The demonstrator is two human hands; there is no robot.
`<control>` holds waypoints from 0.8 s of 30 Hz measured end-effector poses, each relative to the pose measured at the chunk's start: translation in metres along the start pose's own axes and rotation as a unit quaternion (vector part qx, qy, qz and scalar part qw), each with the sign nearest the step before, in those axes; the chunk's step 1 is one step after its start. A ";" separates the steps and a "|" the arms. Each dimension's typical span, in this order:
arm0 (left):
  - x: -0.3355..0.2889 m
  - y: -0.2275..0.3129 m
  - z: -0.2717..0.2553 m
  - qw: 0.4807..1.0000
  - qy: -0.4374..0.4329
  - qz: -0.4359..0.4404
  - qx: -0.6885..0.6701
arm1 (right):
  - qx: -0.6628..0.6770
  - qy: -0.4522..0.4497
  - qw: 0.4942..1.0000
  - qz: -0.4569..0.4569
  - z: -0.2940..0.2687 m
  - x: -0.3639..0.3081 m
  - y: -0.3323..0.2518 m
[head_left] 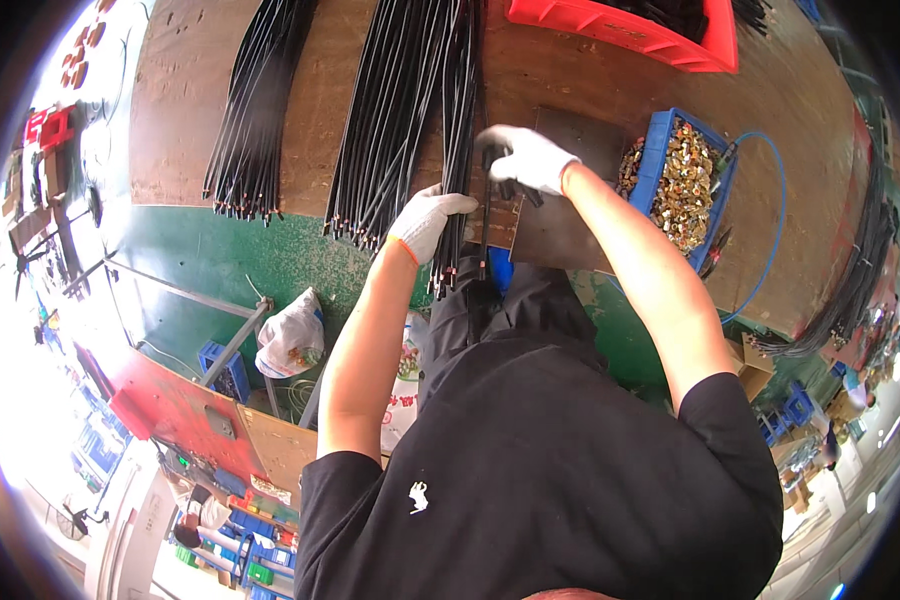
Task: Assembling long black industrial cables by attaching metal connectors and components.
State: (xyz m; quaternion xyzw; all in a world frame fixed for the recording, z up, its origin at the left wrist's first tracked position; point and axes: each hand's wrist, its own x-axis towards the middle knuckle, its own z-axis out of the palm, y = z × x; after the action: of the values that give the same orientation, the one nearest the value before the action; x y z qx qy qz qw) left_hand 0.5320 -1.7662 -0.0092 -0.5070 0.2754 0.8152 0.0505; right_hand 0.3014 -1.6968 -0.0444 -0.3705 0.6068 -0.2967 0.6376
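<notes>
My left hand [432,222], in a white glove, is closed around a bunch of black cables [457,130] near their ends. Those ends hang past the table's front edge and show copper-coloured tips. To the right, my right hand [528,158], also gloved, has its fingers curled over a short black object [515,188] whose kind is not clear. Just left of it, a single cable [486,215] stands a little apart from the bunch. Beside my left hand, a wider spread of black cables [380,130] lies on the brown table [170,120].
Another cable bundle [258,120] lies farther left. On the right stand a blue bin [652,165] of small brass-coloured metal parts [686,180] and a looped blue hose [782,220]. A red crate [630,32] sits at the back. A white bag [292,335] rests below the table.
</notes>
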 end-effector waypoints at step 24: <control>0.013 -0.024 0.008 0.995 -0.059 0.028 -0.074 | 0.321 0.250 0.911 0.070 0.069 -0.046 0.002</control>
State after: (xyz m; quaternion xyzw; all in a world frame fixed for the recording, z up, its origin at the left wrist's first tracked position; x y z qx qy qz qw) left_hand 0.5276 -1.7442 -0.0272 -0.4526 0.2252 0.8628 0.0057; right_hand 0.3660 -1.6500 -0.0216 -0.0167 0.6428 -0.5132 0.5685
